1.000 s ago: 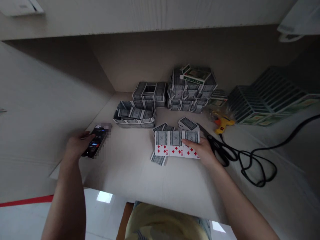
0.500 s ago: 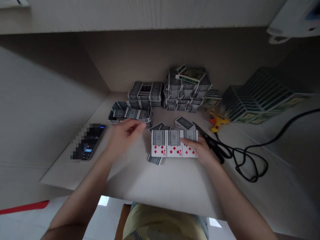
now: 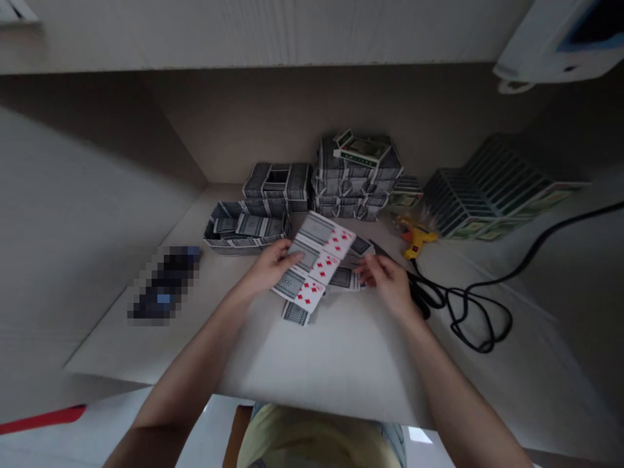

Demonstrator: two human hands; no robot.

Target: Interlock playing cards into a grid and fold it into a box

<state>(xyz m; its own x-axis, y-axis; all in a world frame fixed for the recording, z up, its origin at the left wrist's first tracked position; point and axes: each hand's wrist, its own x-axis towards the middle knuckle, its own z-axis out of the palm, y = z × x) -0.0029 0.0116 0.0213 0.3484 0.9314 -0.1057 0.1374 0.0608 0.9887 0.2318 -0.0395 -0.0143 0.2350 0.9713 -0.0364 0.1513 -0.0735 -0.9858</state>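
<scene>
My left hand [image 3: 268, 265] grips a panel of joined playing cards [image 3: 314, 261], thumb on top. The panel has three patterned card backs beside red diamond faces and is tilted over the table. My right hand [image 3: 387, 279] is just right of it, fingers bent and slightly apart at the edge of some loose cards [image 3: 343, 278]; whether the fingertips touch them is hard to see. Another patterned card [image 3: 296, 313] lies partly under the panel. Behind my left hand is an open box made of folded cards [image 3: 234, 246], with more cards inside.
Card-built boxes [image 3: 358, 179] stand stacked at the back, with a card packet [image 3: 363, 149] on top. To the right are a yellow glue gun [image 3: 416, 239], a black cable [image 3: 458, 305] and rows of green-edged packets [image 3: 487, 195]. A blurred-out phone [image 3: 166, 286] lies left. A shelf overhangs.
The card panel has passed from my right hand to my left and is now turned at a slant. My right hand has let go and is at the loose cards.
</scene>
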